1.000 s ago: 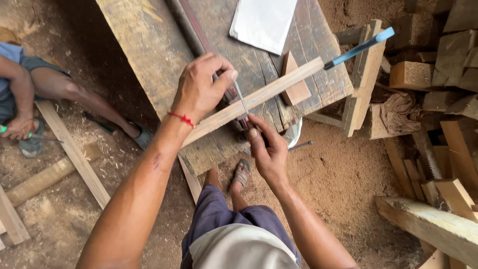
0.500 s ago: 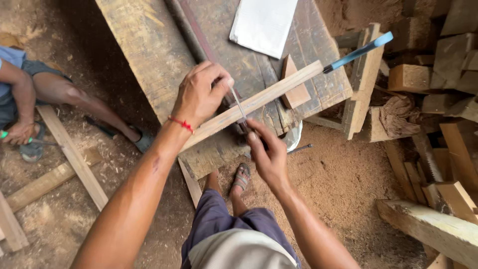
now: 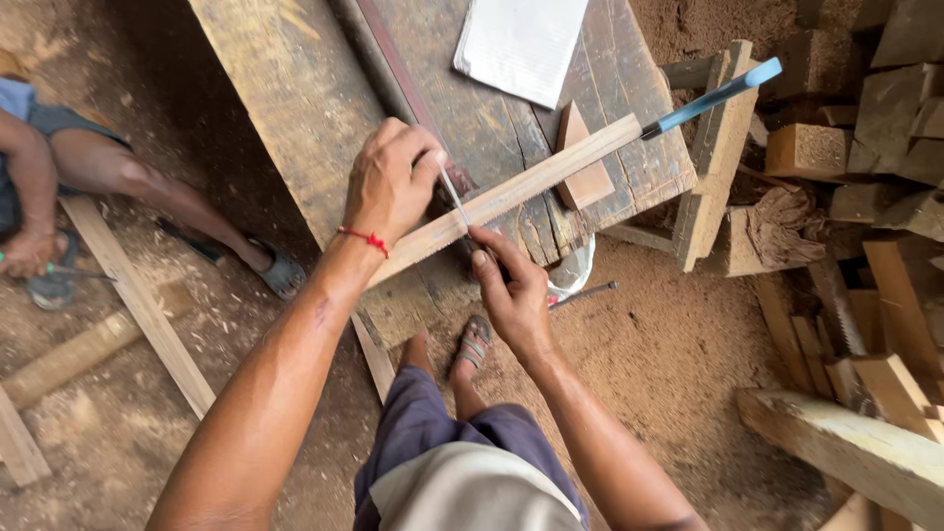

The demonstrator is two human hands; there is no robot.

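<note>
My left hand (image 3: 391, 182) presses down on a long pale wooden strip (image 3: 531, 182) that lies slantwise across a worn plank workbench (image 3: 295, 88). A thin metal blade-like strip (image 3: 454, 200) crosses the wood, running from my left thumb down to my right fingers. Just below the strip, at the bench's front edge, my right hand (image 3: 511, 290) pinches the lower end of that metal strip. What the fingertips hold beyond that is too small to tell. A blue-handled tool (image 3: 713, 96) sticks out past the far end of the wooden strip.
A white sheet (image 3: 521, 44) and a small wood block (image 3: 582, 157) lie on the bench. Offcuts are stacked at the right (image 3: 846, 147), with a thick beam (image 3: 855, 447) at lower right. Another person's leg (image 3: 167, 192) and battens (image 3: 138, 305) are at the left, on sawdust-covered floor.
My right hand has shifted slightly left and up, closer to the wooden strip. My left hand has kept its hold on the strip.
</note>
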